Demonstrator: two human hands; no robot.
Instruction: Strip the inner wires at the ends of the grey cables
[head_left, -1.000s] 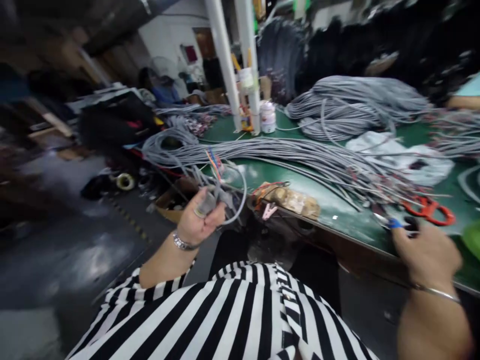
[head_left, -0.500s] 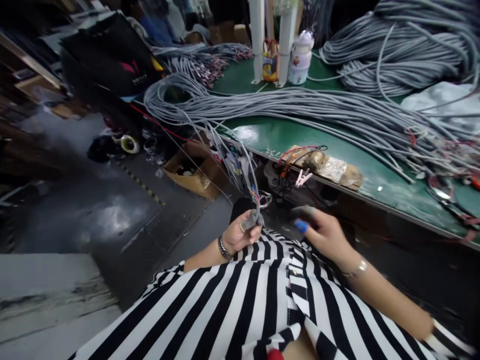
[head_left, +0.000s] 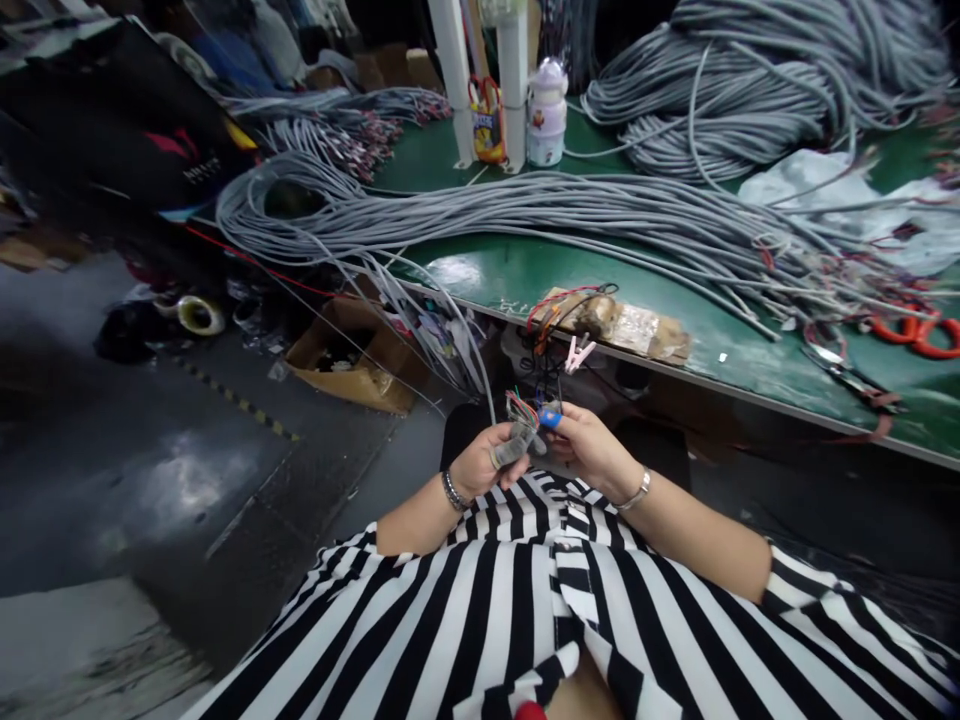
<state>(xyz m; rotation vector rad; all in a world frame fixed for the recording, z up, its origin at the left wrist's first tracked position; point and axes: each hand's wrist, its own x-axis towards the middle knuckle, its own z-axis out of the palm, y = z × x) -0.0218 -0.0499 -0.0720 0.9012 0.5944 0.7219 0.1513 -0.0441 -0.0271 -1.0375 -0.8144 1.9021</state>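
In front of my lap, my left hand (head_left: pixel 491 462) is closed around the end of a grey cable (head_left: pixel 486 375), with grey coverings on some fingertips. Thin multicoloured wires (head_left: pixel 523 410) fan out of that end, just above the fingers. My right hand (head_left: pixel 589 447), with blue tape on its thumb, is pinched at these wires from the right, close against the left fingertips. Exactly which strands lie between its fingers is too small to tell. The cable runs up over the table edge to a long bundle of grey cables (head_left: pixel 480 212).
On the green table (head_left: pixel 457 272) are red-handled scissors (head_left: pixel 916 328), pliers (head_left: pixel 847 375) and a taped wooden block (head_left: pixel 630 328) at the edge. A pink clip (head_left: pixel 577 355) hangs there. Behind stand a bottle (head_left: pixel 547 115) and cable coils (head_left: pixel 735 100). A cardboard box (head_left: pixel 352 370) sits below left.
My right hand has moved left from its raised, blurred position and now meets the left hand at the wires. The view has shifted to the right.
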